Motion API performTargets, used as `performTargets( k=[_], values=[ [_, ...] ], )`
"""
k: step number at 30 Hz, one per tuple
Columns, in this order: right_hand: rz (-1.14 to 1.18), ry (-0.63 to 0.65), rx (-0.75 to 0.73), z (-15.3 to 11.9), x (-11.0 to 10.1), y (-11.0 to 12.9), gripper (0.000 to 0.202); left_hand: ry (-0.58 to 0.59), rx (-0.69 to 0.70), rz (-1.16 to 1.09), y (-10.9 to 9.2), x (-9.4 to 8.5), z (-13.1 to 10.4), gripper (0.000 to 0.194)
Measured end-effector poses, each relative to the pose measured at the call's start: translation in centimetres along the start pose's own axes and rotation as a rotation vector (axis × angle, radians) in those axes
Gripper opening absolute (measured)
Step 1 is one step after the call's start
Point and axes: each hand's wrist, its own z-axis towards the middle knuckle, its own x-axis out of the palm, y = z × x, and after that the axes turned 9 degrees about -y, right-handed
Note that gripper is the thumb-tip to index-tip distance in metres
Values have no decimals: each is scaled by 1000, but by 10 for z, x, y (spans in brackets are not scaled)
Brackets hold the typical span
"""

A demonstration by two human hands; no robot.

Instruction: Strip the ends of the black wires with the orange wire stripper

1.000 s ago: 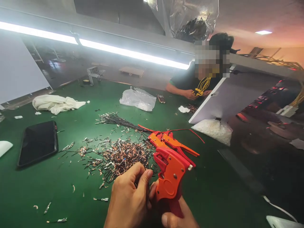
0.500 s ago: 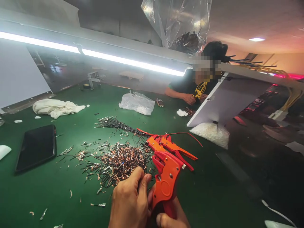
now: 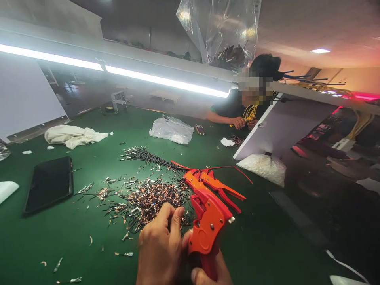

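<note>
My right hand (image 3: 212, 273), at the lower middle, is wrapped round the red and orange wire stripper (image 3: 208, 227), whose jaws point up and to the left. Close beside it, my left hand (image 3: 160, 247) is closed with the thumb pressed to the curled index finger. Whatever sits in that pinch is hidden from me. Just beyond my left hand lies a heap of short wire offcuts (image 3: 154, 198) with copper ends and metal terminals. A second wire stripper (image 3: 212, 182) rests on the table behind the held one, near a bundle of black wires (image 3: 145, 155) with terminals.
A black phone (image 3: 49, 184) and a white cloth (image 3: 74, 135) lie at the left of the green table (image 3: 252, 245). Farther back are a clear plastic bag (image 3: 171, 130) and a co-worker's hand (image 3: 238, 122) at yellow wires. A white panel (image 3: 285, 118) leans at right.
The held wire stripper has tilted slightly, its head shifting a little right and its handle a little left. My left hand has risen slightly, still closed. The view has shifted slightly.
</note>
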Motion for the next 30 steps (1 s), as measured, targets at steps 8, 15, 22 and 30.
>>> performTargets(
  k=[8,15,22,30],
  values=[
    [47,-142,-174,9,7,28,29,-15,-51,-109,5,2,7,39],
    [239,36,9,1,10,40,52,147,-239,-416,-1,-8,14,44],
    [314,157,35,-1,10,44,48,283,-348,-450,-6,-4,8,42],
    [369,160,33,3,6,47,41,260,-466,-729,-5,-5,15,39]
  ],
)
